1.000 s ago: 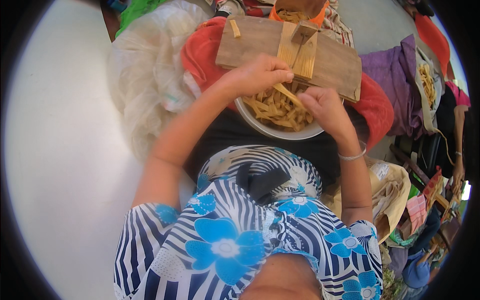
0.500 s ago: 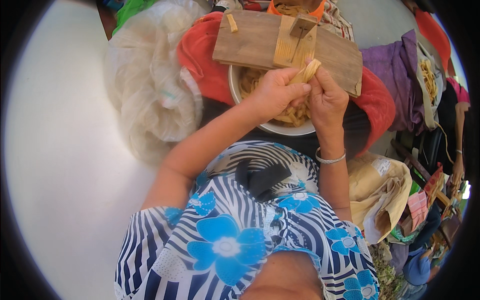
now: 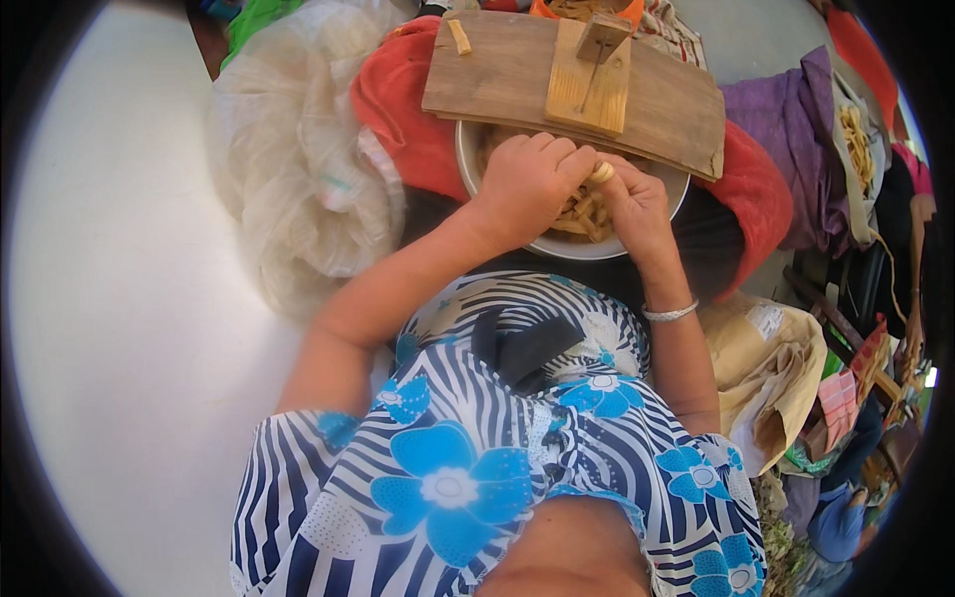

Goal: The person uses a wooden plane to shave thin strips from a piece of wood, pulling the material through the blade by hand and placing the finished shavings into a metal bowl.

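Both my hands meet over a pale metal bowl [image 3: 464, 159] in my lap. My left hand [image 3: 529, 187], back up, is closed with its fingers curled beside the right thumb. My right hand [image 3: 642, 211] pinches a pale yellow strip [image 3: 602, 172], of which only a small rounded end shows. The left fingers hide most of what they grip; they seem to close on the same strip. Tan strips [image 3: 580, 219] lie in the bowl under my hands. Just beyond, a wooden board [image 3: 487, 75] rests across the bowl and my knees, bearing a lighter wooden plate [image 3: 567, 95] with an upright block [image 3: 604, 38].
A small yellow piece [image 3: 459, 37] lies on the board's left end. Crumpled translucent plastic [image 3: 288, 179] is at left. An orange container [image 3: 627, 12] stands beyond the board. At right are a purple sack [image 3: 786, 149], a bag of strips [image 3: 854, 149] and a brown paper sack [image 3: 761, 358].
My hands have come down toward me, away from the wooden plate. The left hand has turned back up, and the strip, plainly seen before, is now mostly covered.
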{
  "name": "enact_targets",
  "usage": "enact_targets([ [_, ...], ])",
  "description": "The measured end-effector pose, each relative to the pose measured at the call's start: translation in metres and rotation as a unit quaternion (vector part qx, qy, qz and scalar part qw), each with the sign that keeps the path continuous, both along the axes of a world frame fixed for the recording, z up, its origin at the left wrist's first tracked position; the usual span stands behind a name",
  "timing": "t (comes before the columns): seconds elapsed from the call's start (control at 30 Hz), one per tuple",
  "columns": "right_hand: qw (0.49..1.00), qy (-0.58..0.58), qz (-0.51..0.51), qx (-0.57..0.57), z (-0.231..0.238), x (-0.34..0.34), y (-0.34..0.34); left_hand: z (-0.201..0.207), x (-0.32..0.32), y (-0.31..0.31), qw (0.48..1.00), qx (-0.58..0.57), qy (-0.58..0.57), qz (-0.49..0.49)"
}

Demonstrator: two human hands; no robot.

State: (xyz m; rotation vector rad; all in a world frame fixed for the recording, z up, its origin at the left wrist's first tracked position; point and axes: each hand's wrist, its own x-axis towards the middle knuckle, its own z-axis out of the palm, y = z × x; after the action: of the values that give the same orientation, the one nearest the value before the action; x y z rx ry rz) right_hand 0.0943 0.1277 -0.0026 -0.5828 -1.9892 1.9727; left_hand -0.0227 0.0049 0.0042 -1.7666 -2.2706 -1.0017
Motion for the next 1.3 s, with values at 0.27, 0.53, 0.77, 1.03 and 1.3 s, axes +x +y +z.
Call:
enact_targets([
  [0.27,0.906,0.044,0.025,-0.420,-0.014,0.002,-0.008,-0.010,0.014,-0.001,0.988,0.092,-0.124,-0.005],
  [0.53,0.989,0.016,-0.070,-0.133,-0.025,-0.003,-0.009,0.009,0.013,0.006,0.935,-0.031,-0.353,0.012],
  [0.77,0.959,0.052,-0.130,0.247,0.003,-0.001,-0.007,-0.015,0.004,0.019,0.887,-0.013,-0.457,0.060],
  [1.03,0.964,0.090,-0.250,-0.018,-0.011,-0.009,0.046,-0.010,0.026,-0.028,0.940,-0.058,-0.335,0.020],
  [1.3,0.983,-0.033,0.046,0.177,0.044,-0.009,0.055,0.011,-0.003,-0.002,0.996,-0.002,-0.087,-0.017],
])
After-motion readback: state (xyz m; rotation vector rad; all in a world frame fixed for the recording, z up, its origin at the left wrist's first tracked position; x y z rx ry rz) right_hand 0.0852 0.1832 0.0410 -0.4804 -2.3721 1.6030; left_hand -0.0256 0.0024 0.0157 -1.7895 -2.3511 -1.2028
